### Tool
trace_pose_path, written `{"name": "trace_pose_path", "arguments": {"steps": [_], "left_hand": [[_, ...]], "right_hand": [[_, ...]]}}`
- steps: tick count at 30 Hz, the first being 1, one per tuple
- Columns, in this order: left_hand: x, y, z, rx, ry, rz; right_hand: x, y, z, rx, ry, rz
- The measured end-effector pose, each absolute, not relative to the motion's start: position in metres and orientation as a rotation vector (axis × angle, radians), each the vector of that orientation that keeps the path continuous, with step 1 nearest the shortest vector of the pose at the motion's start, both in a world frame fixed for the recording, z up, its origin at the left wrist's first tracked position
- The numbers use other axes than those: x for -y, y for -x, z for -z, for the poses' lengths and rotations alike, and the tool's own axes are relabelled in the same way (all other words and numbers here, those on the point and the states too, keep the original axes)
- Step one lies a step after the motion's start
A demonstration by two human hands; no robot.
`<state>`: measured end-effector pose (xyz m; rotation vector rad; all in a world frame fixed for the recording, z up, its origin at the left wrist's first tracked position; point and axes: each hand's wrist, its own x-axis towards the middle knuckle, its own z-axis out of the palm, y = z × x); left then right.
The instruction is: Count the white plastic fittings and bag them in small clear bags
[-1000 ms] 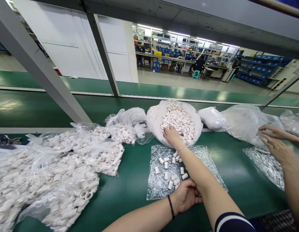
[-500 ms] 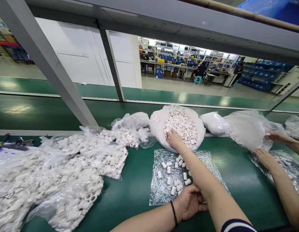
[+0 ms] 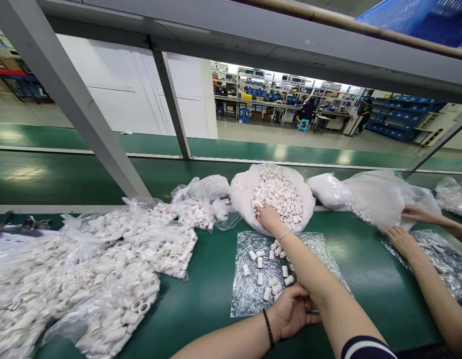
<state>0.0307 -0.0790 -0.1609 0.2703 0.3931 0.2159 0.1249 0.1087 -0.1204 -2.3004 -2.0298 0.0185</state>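
My right hand (image 3: 268,218), with a silver bangle, reaches into an open plastic bag (image 3: 241,192) of small white tube pieces (image 3: 281,192). Its fingers are curled together on pieces at the near left of the heap; the fingertips are partly hidden. Below, my left hand (image 3: 295,310), wearing a dark beaded bracelet, is beside the near edge of a crinkled silvery sheet (image 3: 242,296). Its thumb and fingers are apart, with nothing visible between them, and my right forearm covers part of it. Loose white pieces (image 3: 260,278) lie scattered on the sheet.
Large clear bags of white tubes (image 3: 103,264) cover the left side. More bags (image 3: 330,190) line the back. At right, another person's hands (image 3: 404,242) touch a bag (image 3: 378,199) near a second silvery sheet (image 3: 445,259). A metal frame (image 3: 84,109) stands over the green surface.
The view has shifted slightly. Both my hands keep nearly the same places, the right at the heap and the left by the sheet.
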Motion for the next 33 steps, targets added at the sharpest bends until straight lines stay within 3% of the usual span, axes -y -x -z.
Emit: {"name": "trace_pose_path", "arguments": {"steps": [12,21,27,33], "left_hand": [[0.077,-0.033,0.171,-0.302,-0.290,-0.198],[0.073,-0.032,0.162,-0.282,-0.148,-0.278],[0.072,-0.033,0.154,-0.365,0.056,-0.348],[0.071,-0.033,0.152,-0.425,0.121,-0.314]], "right_hand": [[-0.109,-0.167,0.095,1.442,1.917,-0.485],[0.033,-0.170,0.100,1.024,1.607,-0.752],[0.117,-0.129,0.127,1.518,1.978,-0.140],[0.134,-0.118,0.148,1.775,2.231,0.144]]}}
